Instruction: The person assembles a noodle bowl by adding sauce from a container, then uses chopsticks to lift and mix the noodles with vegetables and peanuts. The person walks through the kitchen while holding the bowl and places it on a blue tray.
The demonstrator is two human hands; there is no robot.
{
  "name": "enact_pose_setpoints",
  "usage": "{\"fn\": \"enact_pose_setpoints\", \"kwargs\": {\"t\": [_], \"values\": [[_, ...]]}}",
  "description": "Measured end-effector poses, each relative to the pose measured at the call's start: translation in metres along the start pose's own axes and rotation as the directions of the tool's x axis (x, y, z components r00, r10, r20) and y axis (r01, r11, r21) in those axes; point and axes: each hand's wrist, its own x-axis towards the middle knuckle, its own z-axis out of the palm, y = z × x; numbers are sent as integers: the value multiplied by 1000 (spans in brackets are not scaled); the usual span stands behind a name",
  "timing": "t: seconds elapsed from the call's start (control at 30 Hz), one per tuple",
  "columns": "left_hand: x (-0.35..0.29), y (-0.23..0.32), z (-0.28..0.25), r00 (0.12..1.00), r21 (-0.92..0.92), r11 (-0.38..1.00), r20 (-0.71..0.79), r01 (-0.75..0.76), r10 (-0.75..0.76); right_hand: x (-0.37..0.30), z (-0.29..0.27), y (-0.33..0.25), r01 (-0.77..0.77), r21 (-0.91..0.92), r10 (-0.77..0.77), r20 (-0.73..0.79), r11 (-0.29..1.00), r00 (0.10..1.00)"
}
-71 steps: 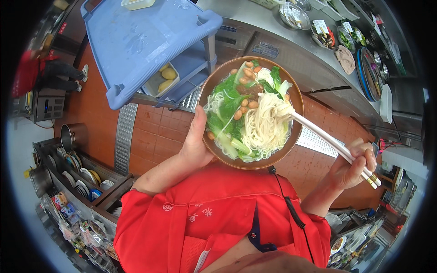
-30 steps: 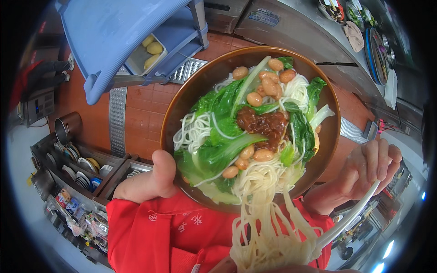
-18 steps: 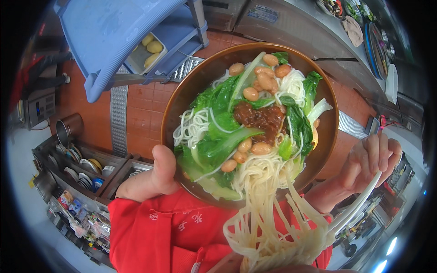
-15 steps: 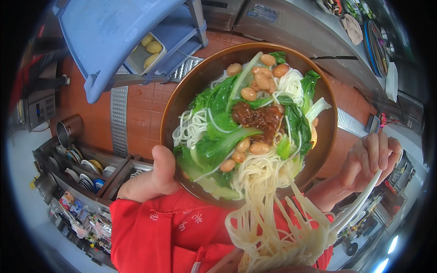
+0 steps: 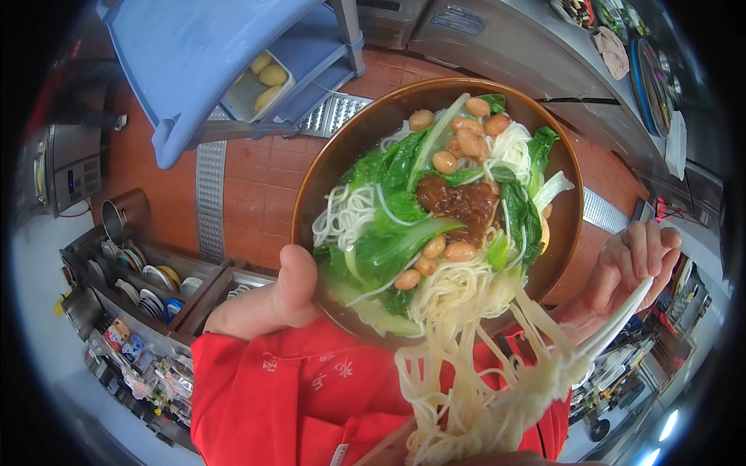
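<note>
My left hand [image 5: 281, 299] grips the left side of a brown bowl [image 5: 566, 233], its thumb up at the rim and the other fingers hidden beneath. Inside lie pale noodles [image 5: 346, 217], green leafy vegetables [image 5: 392, 260], several tan beans or peanuts [image 5: 471, 144] and a dark brown sauce [image 5: 458, 200]. At the right, my right hand [image 5: 625, 268] is closed on white chopsticks [image 5: 618, 322]. Their tips meet a hanging bundle of noodles [image 5: 458, 404], which stretches from the bowl's near edge down over the red clothing [image 5: 311, 388] on my front.
A blue plastic cart [image 5: 186, 62] stands at the upper left, with a tub of potatoes [image 5: 272, 75] on its lower shelf. Steel counters [image 5: 497, 46] run along the top right. Stacked dishes [image 5: 151, 303] fill a rack at left, and a metal pot [image 5: 124, 213] is beside it.
The bowl and my left hand sit slightly further right in the picture. The noodle bundle and chopstick tips have risen a little. Both hands keep their holds.
</note>
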Motion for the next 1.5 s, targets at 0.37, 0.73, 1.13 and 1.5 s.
{"fn": "enact_pose_setpoints", "kwargs": {"t": [0.37, 0.73, 1.13, 1.5], "values": [[-2, 3, -4, 997, 191, 980, 37, 54, -62, -3, -9, -17, 48, -114, -33, 132, 992, 991], [-4, 1, -10, 994, 209, 974, 50, 82, -95, -9, -1, -8, 67, -299, -1, 217, 952, 976], [-1, -13, 9, 989, -248, 958, -39, -145, 139, -8, 1, 4, 113, -126, -87, 194, 986, 977], [4, 0, -5, 999, 17, 1000, 44, -7, 7, -9, -3, -25, 25, -161, 35, 360, 987, 932]]}}
